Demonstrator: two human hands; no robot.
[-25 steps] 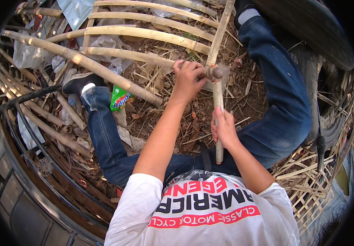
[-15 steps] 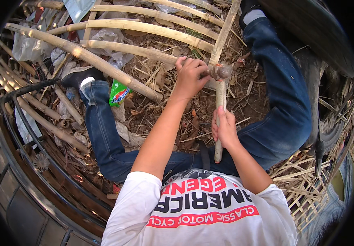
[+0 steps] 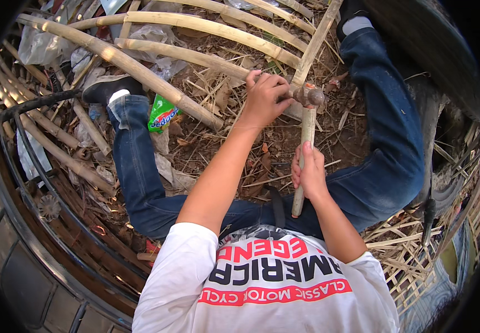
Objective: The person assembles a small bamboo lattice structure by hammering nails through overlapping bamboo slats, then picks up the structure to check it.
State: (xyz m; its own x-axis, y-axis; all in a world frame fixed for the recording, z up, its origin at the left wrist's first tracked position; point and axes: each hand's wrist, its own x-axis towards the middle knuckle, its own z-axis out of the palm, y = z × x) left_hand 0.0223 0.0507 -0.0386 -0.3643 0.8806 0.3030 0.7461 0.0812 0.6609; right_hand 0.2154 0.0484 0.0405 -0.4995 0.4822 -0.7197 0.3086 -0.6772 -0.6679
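My right hand [image 3: 311, 171] is wrapped round the pale wooden handle of a hammer [image 3: 306, 132]. The hammer's rusty, rounded metal head sits at the handle's far end, beside the fingertips of my left hand [image 3: 265, 99]. Those left fingers are curled in a pinch over the near end of a split bamboo strip [image 3: 195, 56]; what lies between them is hidden. An upright bamboo strip [image 3: 319, 41] comes down to the same spot, just behind the hammer head. Whether the head touches the bamboo, I cannot tell.
Several curved bamboo strips [image 3: 218, 32] fan out at the far side. A thick bamboo pole [image 3: 140, 72] slants across the left. A green packet [image 3: 161, 114] lies by my left shoe. A black metal frame [image 3: 23, 150] stands at left, a tyre [image 3: 440, 50] at far right, woven bamboo [image 3: 406, 266] at lower right.
The whole view has shifted slightly, with the bamboo sitting a little higher in it. Both hands and the hammer keep nearly the same place against the bamboo.
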